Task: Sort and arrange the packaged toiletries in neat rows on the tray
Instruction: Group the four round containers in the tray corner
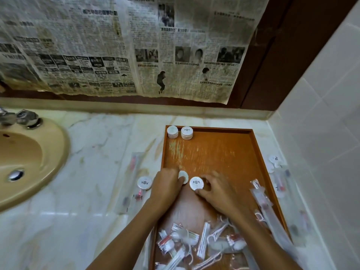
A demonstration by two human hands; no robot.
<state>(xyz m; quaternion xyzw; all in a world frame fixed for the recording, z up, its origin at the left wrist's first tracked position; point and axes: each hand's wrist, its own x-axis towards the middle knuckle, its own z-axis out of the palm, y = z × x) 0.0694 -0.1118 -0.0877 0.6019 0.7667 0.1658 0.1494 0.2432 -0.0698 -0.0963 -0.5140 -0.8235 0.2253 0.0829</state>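
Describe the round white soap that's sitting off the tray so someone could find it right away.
Start at the beige sink, then look right across the marble counter toward the wooden tray. Just outside the tray's left edge lies a round wrapped soap on clear packets. It is the only round soap off the tray and untouched by a hand.

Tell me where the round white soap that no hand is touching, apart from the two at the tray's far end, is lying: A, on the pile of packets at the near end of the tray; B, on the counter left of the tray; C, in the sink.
B: the loose round soap lies on the marble counter, just outside the tray's left edge.
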